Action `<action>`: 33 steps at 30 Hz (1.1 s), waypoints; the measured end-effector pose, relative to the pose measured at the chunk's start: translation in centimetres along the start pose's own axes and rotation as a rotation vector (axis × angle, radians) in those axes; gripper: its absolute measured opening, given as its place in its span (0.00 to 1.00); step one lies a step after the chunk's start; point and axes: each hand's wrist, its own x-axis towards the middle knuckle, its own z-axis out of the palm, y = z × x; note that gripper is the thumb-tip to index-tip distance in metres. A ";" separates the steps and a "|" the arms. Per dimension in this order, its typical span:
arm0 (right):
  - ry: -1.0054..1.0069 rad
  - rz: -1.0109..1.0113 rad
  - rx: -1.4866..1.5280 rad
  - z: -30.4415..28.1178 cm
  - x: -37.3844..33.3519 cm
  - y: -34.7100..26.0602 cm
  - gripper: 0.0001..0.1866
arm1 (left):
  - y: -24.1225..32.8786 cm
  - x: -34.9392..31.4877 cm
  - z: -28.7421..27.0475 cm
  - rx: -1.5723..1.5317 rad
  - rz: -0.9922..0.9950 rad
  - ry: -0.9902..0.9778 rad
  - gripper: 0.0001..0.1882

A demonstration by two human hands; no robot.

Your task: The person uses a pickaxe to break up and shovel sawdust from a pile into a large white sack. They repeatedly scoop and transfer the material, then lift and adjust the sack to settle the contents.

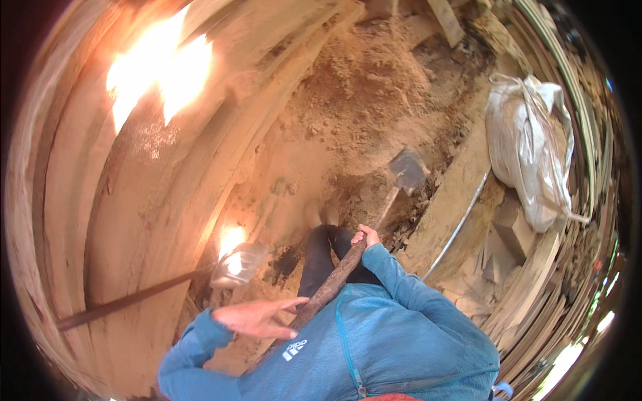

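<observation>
A shovel (333,283) with a rough wooden handle slants across the front of my body, its flat grey blade over the loose brown soil (354,127). My right hand (366,236) is closed around the handle, partway down toward the blade. Higher up the handle, my left hand (257,318) has its fingers stretched out and apart. Its fingertips reach the handle or lie just beside it; I cannot tell whether they touch. The handle's upper end is hidden behind my left hand and sleeve.
Long wooden boards (134,187) line the left side, with bright sunlit patches. A shiny metal scoop-shaped head (239,265) on a brown shaft lies by them. To the right are a white sack (528,147), a thin metal rod (457,226), a wooden block (513,226) and stacked planks.
</observation>
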 end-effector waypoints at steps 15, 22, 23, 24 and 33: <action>-0.038 -0.126 -0.101 -4.8 13.0 2.3 0.23 | -4.9 1.5 9.3 0.852 -0.706 0.700 0.30; 0.267 -0.229 -0.239 -3.8 12.6 15.9 0.34 | -28.3 -10.1 13.0 0.508 -0.811 0.602 0.24; 0.332 -0.173 -0.187 -3.8 12.5 19.0 0.35 | -32.1 -12.7 15.5 0.433 -0.842 0.599 0.21; 0.230 -0.132 -0.350 -4.2 11.8 22.6 0.37 | -35.0 -15.3 18.4 0.333 -0.866 0.656 0.19; 0.030 0.469 -0.122 -5.7 12.2 47.7 0.17 | -40.1 -20.8 24.7 0.191 -1.349 0.567 0.21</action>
